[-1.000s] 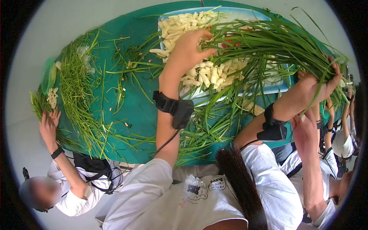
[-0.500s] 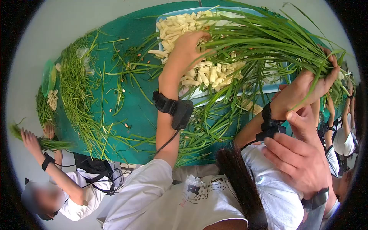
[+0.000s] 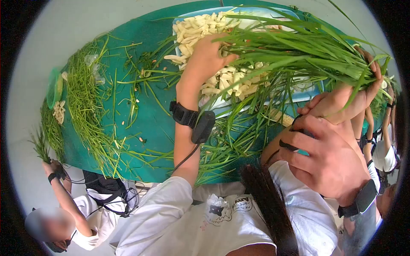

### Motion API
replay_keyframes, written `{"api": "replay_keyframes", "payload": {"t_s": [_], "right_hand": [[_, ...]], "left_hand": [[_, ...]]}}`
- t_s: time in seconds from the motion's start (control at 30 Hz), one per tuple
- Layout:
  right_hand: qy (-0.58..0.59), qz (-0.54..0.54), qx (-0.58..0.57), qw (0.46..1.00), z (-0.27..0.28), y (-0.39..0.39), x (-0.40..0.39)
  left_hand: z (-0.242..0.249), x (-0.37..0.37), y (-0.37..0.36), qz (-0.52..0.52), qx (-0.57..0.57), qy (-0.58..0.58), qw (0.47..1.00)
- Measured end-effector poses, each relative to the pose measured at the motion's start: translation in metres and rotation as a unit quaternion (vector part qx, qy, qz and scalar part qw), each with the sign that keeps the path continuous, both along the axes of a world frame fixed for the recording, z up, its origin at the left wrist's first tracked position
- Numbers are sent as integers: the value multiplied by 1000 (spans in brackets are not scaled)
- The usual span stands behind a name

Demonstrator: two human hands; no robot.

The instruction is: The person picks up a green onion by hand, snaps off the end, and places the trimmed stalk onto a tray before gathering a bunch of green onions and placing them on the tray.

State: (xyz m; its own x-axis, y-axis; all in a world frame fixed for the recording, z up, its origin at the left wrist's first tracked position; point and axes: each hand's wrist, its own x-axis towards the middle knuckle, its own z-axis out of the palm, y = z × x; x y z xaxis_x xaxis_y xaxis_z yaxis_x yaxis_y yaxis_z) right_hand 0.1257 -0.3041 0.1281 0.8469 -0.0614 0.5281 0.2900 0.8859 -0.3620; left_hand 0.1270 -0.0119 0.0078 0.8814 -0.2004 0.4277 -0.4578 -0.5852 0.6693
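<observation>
My right hand (image 3: 363,85) grips a thick bunch of chives (image 3: 307,53) near its base, at the right. The long leaves fan leftward over a blue-rimmed tray (image 3: 315,94) heaped with pale vegetable strips (image 3: 205,26). My left hand (image 3: 209,55) is over the tray at the leaf tips, thumb and fingers apart; some fingertips are hidden. Another person's hand (image 3: 324,149) lies over my right wrist, covering much of the black strap there. Loose chives (image 3: 235,132) lie on the table between my forearms.
On the green table (image 3: 158,115), a long pile of thin green stalks (image 3: 83,98) lies at the left, near a green basket (image 3: 53,87). Another person (image 3: 85,217) at lower left holds a green bunch (image 3: 40,145). More people stand at the far right.
The other person's hand has moved up onto my right wrist. My right hand and the chives have shifted slightly; my left hand has barely moved. The person at lower left has turned their bunch upright.
</observation>
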Motion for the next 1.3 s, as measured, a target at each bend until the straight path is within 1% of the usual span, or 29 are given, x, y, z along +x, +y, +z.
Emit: {"api": "replay_keyframes", "payload": {"t_s": [0.03, 0.07, 0.1, 0.13, 0.17, 0.2, 0.23, 0.27, 0.3, 0.37, 0.4, 0.43, 0.5, 0.57, 0.67, 0.73, 0.87, 0.93, 1.03, 1.1, 1.13, 1.17, 1.2, 1.23, 1.27, 1.3], "right_hand": [[-32, 96, 41, 994, 1, -2, 0], [-27, 89, 17, 996, 3, -4, 1], [21, -6, -30, 999, 6, -3, -4], [69, -102, -78, 989, 12, 2, -14], [111, -140, -178, 968, 14, 3, -28], [146, -104, -320, 930, 16, -1, -51], [169, -36, -452, 875, 18, -5, -73], [168, 38, -542, 823, 21, -10, -88], [158, 86, -582, 793, 21, -13, -92], [143, 127, -612, 767, 17, -17, -102], [135, 126, -610, 771, 17, -21, -92], [143, 130, -624, 758, 17, -26, -92], [163, 121, -622, 757, 14, -29, -90], [177, 111, -617, 759, 13, -32, -86], [192, 92, -602, 769, 12, -32, -80], [198, 96, -603, 767, 12, -32, -81], [208, 137, -622, 742, 13, -36, -95], [216, 165, -631, 727, 16, -35, -105], [257, 167, -609, 732, 23, -33, -111], [318, 149, -571, 742, 24, -32, -91], [319, 148, -571, 742, 18, -29, -74], [223, 90, -407, 881, 3, -24, -36], [114, 28, -219, 969, -12, -19, 3], [-2, -35, -19, 999, -20, -15, 24], [-1, -33, -20, 999, -21, -10, 27], [16, -34, -3, 999, -22, -5, 30]], "left_hand": [[0, 0, 1, -1, 5, -7, 1000], [1, 0, 1, -2, 10, -14, 1000], [2, 0, 1, -2, 10, -14, 1000], [5, 0, 1, -13, -2, 13, 1000], [7, 0, 1, -25, -14, 40, 999], [6, 0, 1, -25, -14, 40, 999], [5, 0, 1, -31, -29, 42, 998], [4, 1, 2, -37, -43, 45, 997], [2, 2, 2, -37, -44, 45, 997], [-1, 4, 0, -18, -16, 18, 1000], [0, 3, 1, -18, -16, 18, 1000], [3, 2, 2, -28, -22, 29, 999], [7, 0, 2, -38, -28, 42, 998], [9, 0, -1, -15, -8, 22, 1000], [8, 1, -1, -16, -24, 21, 999], [4, 2, 0, -18, -21, 6, 1000], [4, -1, 0, -13, -36, -36, 999], [4, 2, 1, -19, -20, -17, 999], [5, 3, -1, -20, -1, 18, 1000], [5, 3, -1, -13, 5, 34, 999], [4, 3, -1, -9, 10, 22, 1000], [3, 3, -1, -4, 16, 10, 1000], [-1, 4, 1, -3, 16, 10, 1000], [-7, 7, 3, -30, 5, -43, 999], [-9, 8, 6, -56, -6, -96, 994], [-11, 7, 9, -54, -7, -96, 994]]}}
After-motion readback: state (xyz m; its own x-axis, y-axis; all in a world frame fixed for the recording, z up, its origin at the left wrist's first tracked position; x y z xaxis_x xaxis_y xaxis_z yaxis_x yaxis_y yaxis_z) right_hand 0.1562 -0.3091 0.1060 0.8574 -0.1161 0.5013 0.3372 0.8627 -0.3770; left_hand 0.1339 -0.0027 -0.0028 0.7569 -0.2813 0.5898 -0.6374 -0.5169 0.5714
